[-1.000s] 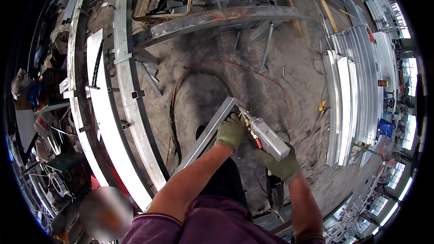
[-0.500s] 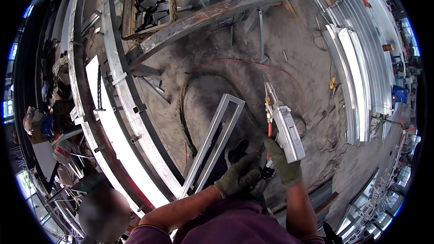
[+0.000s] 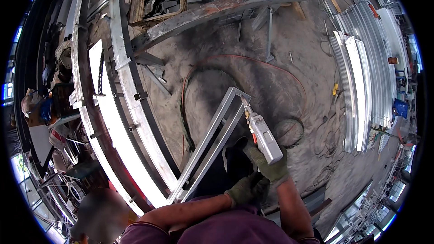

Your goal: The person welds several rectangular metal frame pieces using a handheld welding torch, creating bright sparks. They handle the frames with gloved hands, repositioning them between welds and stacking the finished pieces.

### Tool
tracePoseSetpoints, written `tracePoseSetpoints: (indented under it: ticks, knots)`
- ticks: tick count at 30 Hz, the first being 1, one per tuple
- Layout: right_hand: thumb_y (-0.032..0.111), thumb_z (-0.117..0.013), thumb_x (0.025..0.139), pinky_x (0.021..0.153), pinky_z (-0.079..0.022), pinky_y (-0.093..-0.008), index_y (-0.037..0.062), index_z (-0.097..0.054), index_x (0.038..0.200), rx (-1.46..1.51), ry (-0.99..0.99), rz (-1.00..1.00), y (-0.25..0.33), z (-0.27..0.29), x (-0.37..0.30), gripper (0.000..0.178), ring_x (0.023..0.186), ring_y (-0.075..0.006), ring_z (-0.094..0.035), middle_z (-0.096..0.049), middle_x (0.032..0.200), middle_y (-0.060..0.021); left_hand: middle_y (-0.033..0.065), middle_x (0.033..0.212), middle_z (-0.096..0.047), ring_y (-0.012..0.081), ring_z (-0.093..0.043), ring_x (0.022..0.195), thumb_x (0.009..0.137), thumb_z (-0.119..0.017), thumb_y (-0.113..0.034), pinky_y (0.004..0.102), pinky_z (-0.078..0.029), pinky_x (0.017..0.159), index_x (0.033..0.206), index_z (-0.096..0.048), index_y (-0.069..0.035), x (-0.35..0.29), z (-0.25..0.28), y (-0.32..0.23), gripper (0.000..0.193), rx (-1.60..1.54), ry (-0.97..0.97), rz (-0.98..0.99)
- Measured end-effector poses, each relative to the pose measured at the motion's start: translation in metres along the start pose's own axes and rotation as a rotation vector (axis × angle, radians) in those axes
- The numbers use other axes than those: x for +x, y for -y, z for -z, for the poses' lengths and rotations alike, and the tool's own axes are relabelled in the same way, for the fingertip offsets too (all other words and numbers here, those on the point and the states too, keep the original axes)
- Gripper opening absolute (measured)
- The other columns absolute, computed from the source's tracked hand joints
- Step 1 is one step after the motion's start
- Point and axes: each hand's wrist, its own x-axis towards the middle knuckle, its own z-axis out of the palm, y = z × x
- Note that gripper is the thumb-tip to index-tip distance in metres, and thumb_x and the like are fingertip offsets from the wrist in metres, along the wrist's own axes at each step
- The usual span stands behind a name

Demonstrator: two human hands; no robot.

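Note:
My right hand (image 3: 270,165), in a green work glove, grips a silver handheld welding gun (image 3: 265,138) with brass fittings and a red hose at its side. The gun's narrow nozzle points away from me, at the far right corner of a long narrow frame of galvanized steel tube (image 3: 233,119); I cannot tell whether it touches. That frame slants from the lower left up to the middle. My left hand (image 3: 246,190), also gloved in green, is curled below the gun, close to my right wrist. What it holds, if anything, is hidden.
Long steel beams (image 3: 131,95) run along the left, and a rusty beam (image 3: 217,8) crosses beyond the frame. A crate (image 3: 184,0) of metal offcuts stands far left. Hoses (image 3: 302,86) loop over the floor. Steel profiles (image 3: 352,90) lie stacked right. Another person (image 3: 100,214) is at lower left.
My right hand has brought the welding gun left, so its nozzle is now at the frame's far corner instead of right of it. My left hand has shifted slightly toward the right and nearer my body.

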Motion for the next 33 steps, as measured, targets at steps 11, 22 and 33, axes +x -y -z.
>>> tracePoseSetpoints:
  ticks: [11, 22, 33]
  knots:
    - [0.022, -0.085, 0.088, 0.067, -0.060, -0.0344, 0.0074, -0.078, 0.097, 0.046, 0.034, -0.072, -0.001, -0.008, 0.006, 0.019, 0.073, -0.0193, -0.076, -0.076, 0.080, -0.0054, 0.0126, 0.101, -0.073, 0.0213, -0.071, 0.089, 0.112, -0.053, -0.039, 0.0385, -0.057, 0.082, 0.134, -0.060, -0.002, 0.003, 0.003, -0.007, 0.044, 0.022, -0.077, 0.037]
    - [0.027, -0.087, 0.084, 0.061, -0.058, -0.0378, 0.0101, -0.077, 0.090, -0.148, -0.017, 0.145, -0.022, -0.012, 0.005, 0.020, 0.064, -0.0251, -0.074, -0.073, 0.073, -0.0062, 0.0147, 0.105, -0.074, 0.0223, -0.073, 0.091, 0.112, -0.053, -0.040, 0.0391, -0.058, 0.083, 0.141, -0.057, -0.003, 0.003, 0.001, 0.002, 0.048, -0.015, -0.050, 0.061]
    - [0.027, -0.087, 0.086, 0.065, -0.060, -0.0378, 0.0095, -0.078, 0.094, -0.075, -0.026, 0.032, -0.014, -0.014, 0.000, 0.022, 0.070, -0.0261, -0.076, -0.076, 0.078, -0.0079, 0.0120, 0.101, -0.073, 0.0186, -0.068, 0.089, 0.113, -0.052, -0.039, 0.0389, -0.055, 0.082, 0.141, -0.055, -0.003, 0.001, 0.009, -0.028, 0.046, -0.043, 0.012, 0.158]
